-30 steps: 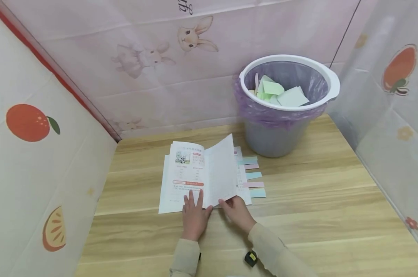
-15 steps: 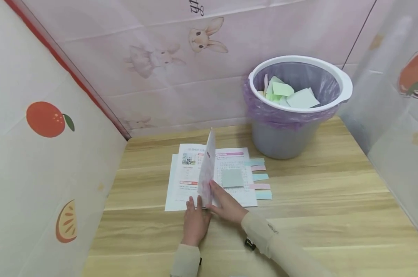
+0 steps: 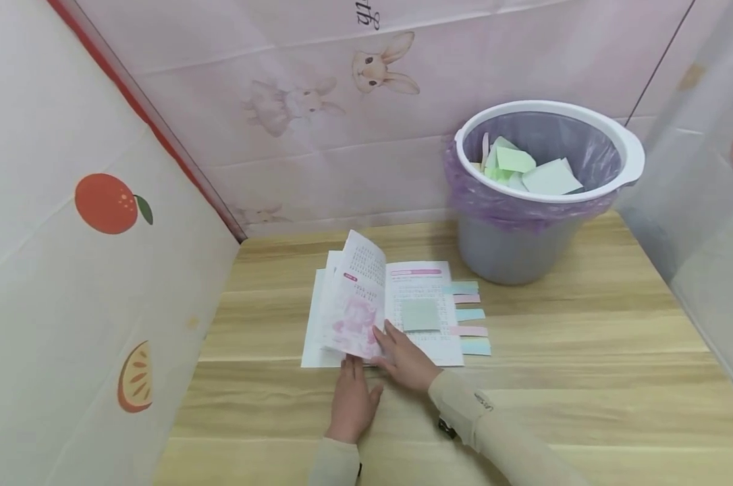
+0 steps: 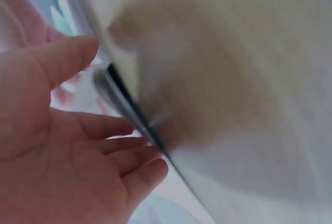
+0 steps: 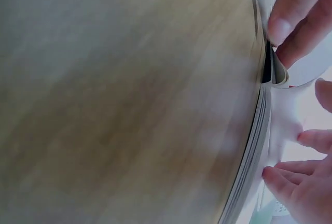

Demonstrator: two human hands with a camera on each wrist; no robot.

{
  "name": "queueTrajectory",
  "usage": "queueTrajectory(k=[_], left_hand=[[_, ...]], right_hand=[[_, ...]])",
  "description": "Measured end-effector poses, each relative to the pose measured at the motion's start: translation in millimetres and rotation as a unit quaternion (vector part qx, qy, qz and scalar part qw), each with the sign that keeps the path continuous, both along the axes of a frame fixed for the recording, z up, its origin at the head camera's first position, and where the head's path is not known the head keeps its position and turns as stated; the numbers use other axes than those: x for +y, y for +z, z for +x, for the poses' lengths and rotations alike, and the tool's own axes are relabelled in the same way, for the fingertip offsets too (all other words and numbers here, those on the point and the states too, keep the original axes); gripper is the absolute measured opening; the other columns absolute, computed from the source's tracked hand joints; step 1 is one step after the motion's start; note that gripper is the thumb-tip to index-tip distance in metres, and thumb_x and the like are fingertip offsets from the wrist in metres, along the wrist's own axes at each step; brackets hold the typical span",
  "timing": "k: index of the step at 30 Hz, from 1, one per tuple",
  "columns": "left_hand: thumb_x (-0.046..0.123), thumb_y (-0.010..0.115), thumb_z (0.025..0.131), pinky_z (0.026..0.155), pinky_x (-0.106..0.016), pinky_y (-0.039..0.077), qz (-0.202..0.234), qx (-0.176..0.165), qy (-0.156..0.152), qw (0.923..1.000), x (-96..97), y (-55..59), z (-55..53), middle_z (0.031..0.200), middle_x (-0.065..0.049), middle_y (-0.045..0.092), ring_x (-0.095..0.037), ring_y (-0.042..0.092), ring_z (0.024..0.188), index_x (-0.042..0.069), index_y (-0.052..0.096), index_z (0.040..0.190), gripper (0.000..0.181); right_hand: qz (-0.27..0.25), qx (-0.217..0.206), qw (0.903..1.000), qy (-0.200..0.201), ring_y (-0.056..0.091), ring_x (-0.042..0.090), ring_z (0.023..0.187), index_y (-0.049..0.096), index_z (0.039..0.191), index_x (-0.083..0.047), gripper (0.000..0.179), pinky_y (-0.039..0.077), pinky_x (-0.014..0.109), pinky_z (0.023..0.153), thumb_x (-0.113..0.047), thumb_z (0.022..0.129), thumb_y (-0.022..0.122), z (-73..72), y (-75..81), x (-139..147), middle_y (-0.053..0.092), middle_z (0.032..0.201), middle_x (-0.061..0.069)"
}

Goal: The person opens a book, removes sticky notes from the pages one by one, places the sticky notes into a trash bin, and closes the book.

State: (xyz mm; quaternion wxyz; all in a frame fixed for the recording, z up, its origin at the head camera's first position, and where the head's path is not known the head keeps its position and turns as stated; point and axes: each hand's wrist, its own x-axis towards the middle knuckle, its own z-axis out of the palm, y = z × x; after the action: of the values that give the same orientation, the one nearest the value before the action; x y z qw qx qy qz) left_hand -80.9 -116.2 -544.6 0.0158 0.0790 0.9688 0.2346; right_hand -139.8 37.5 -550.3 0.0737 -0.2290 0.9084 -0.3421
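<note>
A book (image 3: 430, 354) lies open on the wooden table, with a leaf bearing pink print (image 3: 360, 297) tilted over to the left. My right hand (image 3: 408, 359) touches that leaf near the spine, its fingers extended. At the book's near edge, my left hand (image 3: 351, 403) has its fingers reaching under the tilted leaf, the tips hidden in the head view. In the left wrist view, the left hand (image 4: 67, 136) shows its palm with fingertips right at the book's edge. A grey-green sticky note (image 3: 421, 314) is on the right page.
Blue and pink paper tabs (image 3: 471, 314) stick out from the book's right side. A grey bin (image 3: 512, 250) with a purple liner and white rim stands at the back right, holding paper pieces (image 3: 551, 177). Printed sheets (image 3: 318, 182) line the walls around the table (image 3: 555, 405).
The leaf has swung from right to left across the spine, uncovering the sticky note. My right hand moved with it, while the left drew slightly back toward the near edge. The head view shifted.
</note>
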Motion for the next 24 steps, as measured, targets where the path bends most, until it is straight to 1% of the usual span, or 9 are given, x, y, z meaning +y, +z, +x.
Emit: queueTrajectory(k=[4, 7, 10, 12, 14, 16, 18, 21, 24], left_hand=[[0.022, 0.07, 0.087, 0.104, -0.057, 0.036, 0.001, -0.039, -0.014, 0.9991, -1.8, 18.3, 8.0, 0.141, -0.041, 0.032, -0.052, 0.037, 0.129, -0.022, 0.037, 0.134, 0.072], [0.024, 0.068, 0.089, 0.1, -0.057, 0.041, -0.001, -0.075, -0.04, 0.9964, -4.2, 38.2, 13.2, 0.139, -0.04, 0.036, -0.051, 0.043, 0.125, -0.022, 0.04, 0.131, 0.069], [0.025, 0.064, 0.092, 0.096, -0.056, 0.045, 0.0, -0.099, -0.066, 0.9928, -5.3, 57.8, 13.5, 0.135, -0.037, 0.044, -0.048, 0.05, 0.12, -0.02, 0.043, 0.131, 0.063], [0.024, 0.061, 0.094, 0.094, -0.054, 0.047, 0.007, -0.1, -0.08, 0.9918, -4.5, 67.4, 10.2, 0.131, -0.034, 0.05, -0.045, 0.053, 0.117, -0.017, 0.045, 0.131, 0.058], [0.023, 0.059, 0.096, 0.093, -0.053, 0.049, 0.012, -0.084, -0.088, 0.9925, -3.1, 73.3, 4.1, 0.127, -0.031, 0.055, -0.044, 0.056, 0.115, -0.014, 0.048, 0.131, 0.053], [0.021, 0.057, 0.097, 0.093, -0.052, 0.049, 0.019, -0.061, -0.093, 0.9936, -1.2, 74.8, -4.4, 0.125, -0.028, 0.058, -0.041, 0.057, 0.114, -0.012, 0.049, 0.131, 0.048], [0.018, 0.056, 0.098, 0.094, -0.05, 0.049, 0.019, -0.035, -0.096, 0.9946, 1.0, 71.9, -15.1, 0.125, -0.026, 0.058, -0.039, 0.057, 0.115, -0.01, 0.05, 0.131, 0.044], [0.014, 0.054, 0.098, 0.098, -0.05, 0.046, 0.007, -0.004, -0.096, 0.9954, 3.4, 62.1, -33.6, 0.13, -0.026, 0.054, -0.038, 0.052, 0.121, -0.009, 0.051, 0.132, 0.041], [0.009, 0.054, 0.097, 0.1, -0.05, 0.045, -0.024, 0.018, -0.093, 0.9952, 4.0, 48.6, -51.8, 0.136, -0.028, 0.048, -0.041, 0.046, 0.127, -0.01, 0.049, 0.133, 0.041]], right_hand=[[0.015, 0.013, 0.9997, -0.011, 0.034, 0.044, 0.135, 0.037, 0.147, -0.004, 0.057, 0.03, 0.051, 0.111, -0.034, 0.1, 0.049, -1.2, -0.7, -3.4, 0.029, 0.149, 0.031], [0.023, 0.025, 0.9992, -0.02, 0.037, 0.045, 0.133, 0.041, 0.145, -0.005, 0.052, 0.032, 0.053, 0.11, -0.03, 0.101, 0.049, -1.5, -1.6, -6.3, 0.032, 0.147, 0.031], [0.024, 0.026, 0.9988, -0.033, 0.038, 0.046, 0.132, 0.044, 0.144, -0.006, 0.049, 0.033, 0.054, 0.109, -0.027, 0.1, 0.05, -2.0, -1.3, -7.9, 0.032, 0.147, 0.031], [0.028, 0.026, 0.9985, -0.039, 0.038, 0.045, 0.132, 0.046, 0.143, -0.007, 0.047, 0.033, 0.054, 0.109, -0.026, 0.1, 0.051, -2.8, -1.5, -7.4, 0.031, 0.149, 0.03], [0.033, 0.025, 0.9984, -0.039, 0.037, 0.043, 0.134, 0.048, 0.142, -0.008, 0.046, 0.031, 0.054, 0.11, -0.027, 0.1, 0.05, -4.2, -0.2, -7.0, 0.028, 0.151, 0.028], [0.034, 0.028, 0.9984, -0.036, 0.037, 0.043, 0.134, 0.05, 0.14, -0.008, 0.044, 0.03, 0.054, 0.11, -0.026, 0.101, 0.05, -5.6, 1.1, -6.7, 0.027, 0.152, 0.027], [0.037, 0.031, 0.9983, -0.032, 0.038, 0.042, 0.134, 0.051, 0.139, -0.008, 0.043, 0.03, 0.053, 0.111, -0.026, 0.1, 0.05, -6.7, 2.6, -6.7, 0.027, 0.152, 0.027], [0.036, 0.039, 0.9982, -0.03, 0.041, 0.044, 0.131, 0.054, 0.136, -0.007, 0.04, 0.031, 0.054, 0.11, -0.022, 0.1, 0.051, -7.4, 3.5, -7.8, 0.029, 0.15, 0.028], [0.045, 0.054, 0.9971, -0.03, 0.046, 0.045, 0.125, 0.056, 0.135, -0.008, 0.038, 0.034, 0.054, 0.108, -0.02, 0.099, 0.053, -7.1, 1.7, -10.3, 0.031, 0.149, 0.028]])
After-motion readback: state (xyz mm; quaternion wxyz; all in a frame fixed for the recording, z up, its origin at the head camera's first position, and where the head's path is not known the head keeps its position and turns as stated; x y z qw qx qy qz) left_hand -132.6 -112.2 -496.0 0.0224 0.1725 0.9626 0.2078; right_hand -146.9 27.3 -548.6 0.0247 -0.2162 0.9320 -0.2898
